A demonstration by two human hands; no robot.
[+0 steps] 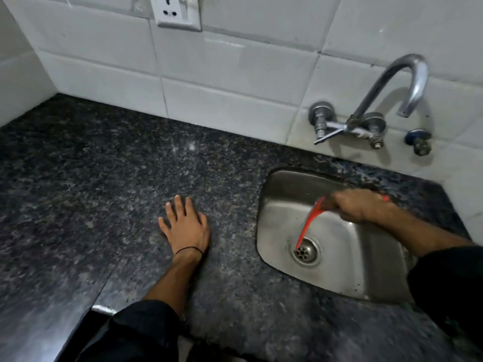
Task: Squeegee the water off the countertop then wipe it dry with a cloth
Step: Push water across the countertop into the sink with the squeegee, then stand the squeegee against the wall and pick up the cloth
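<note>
Two hands are at work, and nearest the camera are their dark sleeves. Just beyond, the left hand [184,223] lies flat on the table [109,184], fingers spread and palm down, holding nothing; a thin black band circles its wrist. To the right of that hand the steel sink [277,189] is set into the dark speckled stone. Over the basin the right hand [359,205] is closed in a fist around the handle of the red squeegee [309,223], whose blade hangs down from the hand toward the drain [305,250], its tip almost at the strainer; whether it touches I cannot tell, since hand and tool are blurred.

As a judgement, the squeegee stage looks close to finished: the tool is over the sink and not on the stone, and no pooled water shows on the table, though a film on so dark and mottled a surface would be hard to see. The wipe is still to come, and no cloth is in view.

Farther from both hands, the tap [392,82] juts from the white tiled wall, and a socket [179,11] sits higher up. No brand, label or readable writing appears anywhere.
</note>
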